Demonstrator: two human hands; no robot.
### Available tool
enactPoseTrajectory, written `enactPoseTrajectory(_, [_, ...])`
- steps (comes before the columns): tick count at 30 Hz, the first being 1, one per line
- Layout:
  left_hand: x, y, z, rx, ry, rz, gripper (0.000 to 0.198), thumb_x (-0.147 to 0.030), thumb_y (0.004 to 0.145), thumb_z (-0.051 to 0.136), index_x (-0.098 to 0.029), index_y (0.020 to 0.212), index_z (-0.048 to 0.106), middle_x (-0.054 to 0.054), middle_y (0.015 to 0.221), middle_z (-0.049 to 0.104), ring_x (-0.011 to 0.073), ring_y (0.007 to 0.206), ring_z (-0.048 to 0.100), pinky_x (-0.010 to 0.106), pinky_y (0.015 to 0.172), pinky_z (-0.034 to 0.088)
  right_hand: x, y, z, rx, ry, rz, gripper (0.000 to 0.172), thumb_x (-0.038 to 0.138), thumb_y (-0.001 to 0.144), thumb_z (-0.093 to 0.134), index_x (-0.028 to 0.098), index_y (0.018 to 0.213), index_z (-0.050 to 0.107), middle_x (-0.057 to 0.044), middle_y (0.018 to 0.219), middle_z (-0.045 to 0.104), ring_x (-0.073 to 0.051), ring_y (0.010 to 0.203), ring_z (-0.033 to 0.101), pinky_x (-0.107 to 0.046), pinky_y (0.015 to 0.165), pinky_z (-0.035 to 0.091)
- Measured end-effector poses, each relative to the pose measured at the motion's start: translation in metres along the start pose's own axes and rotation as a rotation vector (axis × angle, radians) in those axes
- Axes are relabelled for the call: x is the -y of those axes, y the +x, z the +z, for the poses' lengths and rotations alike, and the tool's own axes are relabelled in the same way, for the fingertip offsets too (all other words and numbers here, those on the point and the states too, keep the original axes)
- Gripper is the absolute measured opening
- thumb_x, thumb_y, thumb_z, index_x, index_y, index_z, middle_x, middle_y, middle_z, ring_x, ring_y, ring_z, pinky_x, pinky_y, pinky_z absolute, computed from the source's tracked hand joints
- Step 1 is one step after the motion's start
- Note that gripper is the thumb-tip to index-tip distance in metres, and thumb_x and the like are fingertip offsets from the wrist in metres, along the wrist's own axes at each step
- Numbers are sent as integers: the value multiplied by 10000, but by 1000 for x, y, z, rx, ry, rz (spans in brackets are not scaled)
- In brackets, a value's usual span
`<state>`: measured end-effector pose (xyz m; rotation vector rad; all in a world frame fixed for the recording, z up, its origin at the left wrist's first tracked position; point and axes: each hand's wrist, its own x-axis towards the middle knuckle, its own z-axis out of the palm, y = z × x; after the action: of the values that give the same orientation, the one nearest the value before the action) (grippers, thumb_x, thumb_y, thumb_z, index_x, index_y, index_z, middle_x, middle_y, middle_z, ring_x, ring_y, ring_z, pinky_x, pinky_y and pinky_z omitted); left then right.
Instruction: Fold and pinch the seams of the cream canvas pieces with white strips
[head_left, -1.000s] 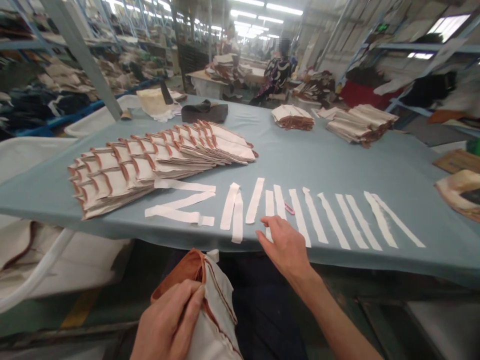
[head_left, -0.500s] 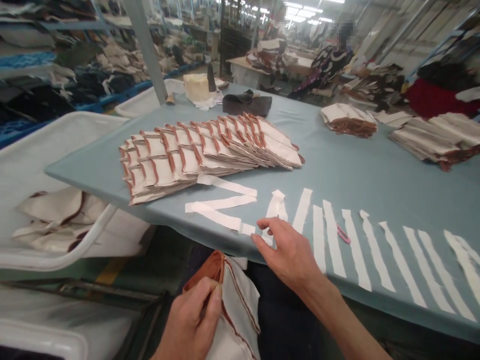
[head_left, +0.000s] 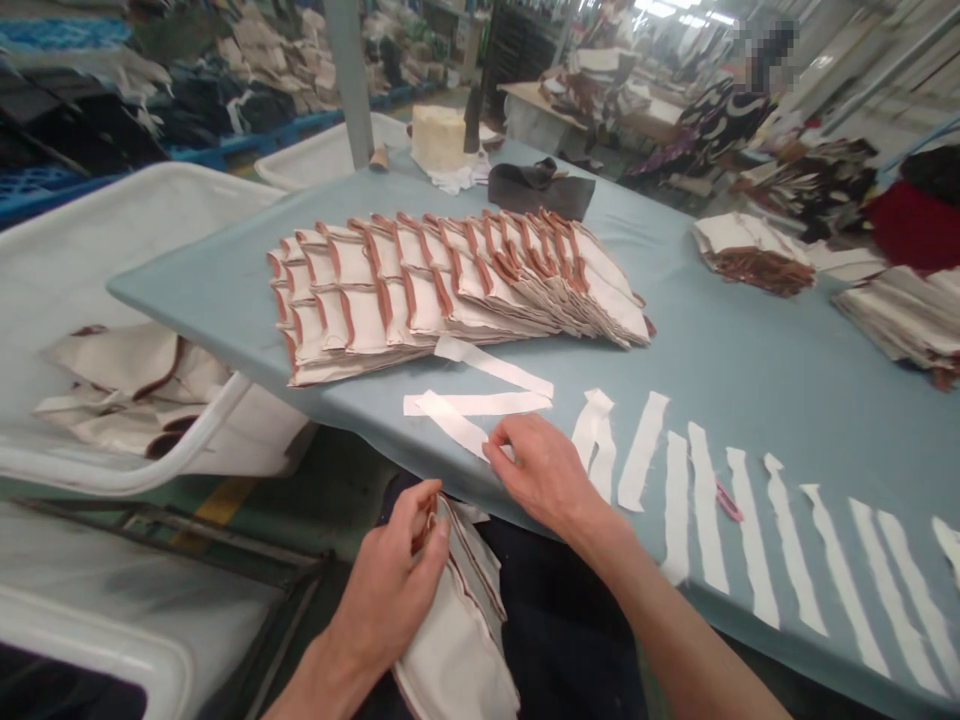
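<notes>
Table: blue-green cloth (head_left: 652, 350) in a crowded workroom.
Left hand (head_left: 390, 580): I hold the cream bag (head_left: 454, 630) by its rim, below the near edge.
Right hand (head_left: 544, 475): thumb and fingers pinch a white strip (head_left: 452, 422) at the near edge.
Risk: lifting mine might drag the overlapping length (head_left: 476, 404); slack left fingers might drop the bag.
Count: one bag in hand, one fanned pile (head_left: 420, 290), two far-edge stacks (head_left: 750, 240), one pink clip (head_left: 727, 502), three zigzag lengths including mine.
</notes>
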<state>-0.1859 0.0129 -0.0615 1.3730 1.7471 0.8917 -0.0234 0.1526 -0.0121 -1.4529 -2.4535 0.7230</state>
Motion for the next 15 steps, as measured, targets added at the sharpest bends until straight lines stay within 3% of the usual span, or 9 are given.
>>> enactPoseTrajectory(2, [0, 7, -2, 41, -24, 0, 385, -355, 1019, 446, -171, 1342, 550, -13, 726, 700, 192, 667, 701, 272, 659, 509, 1, -6, -7, 21, 127, -6, 148, 200, 908, 569, 221, 761, 578, -68, 972, 760, -241, 978, 682, -354, 897, 489])
enactPoseTrajectory(7, [-6, 15, -1, 56, -27, 42, 377, -375, 1017, 452, -152, 1272, 616, -1, 731, 691, 182, 650, 651, 280, 648, 472, 3, -16, -27, -37, 542, 127, 315, 492, 972, 490, 222, 823, 555, -24, 735, 725, -158, 597, 591, -266, 571, 466])
enactPoseTrajectory(11, [-12, 11, -1, 53, -42, 131, 350, -387, 1027, 459, -160, 1202, 659, -28, 664, 647, 157, 578, 591, 264, 599, 439, 12, -27, -33, -172, 1079, 307, 446, 614, 805, 727, 184, 775, 615, -1, 670, 686, -84, 485, 449, -203, 453, 358])
enactPoseTrajectory(15, [-22, 1, -2, 16, -56, 212, 328, -378, 1029, 482, -159, 1170, 680, -12, 704, 701, 159, 627, 659, 250, 615, 471, 25, -45, -30, -227, 1436, 425, 469, 554, 682, 861, 183, 699, 574, 65, 585, 584, -31, 422, 320, -156, 366, 237])
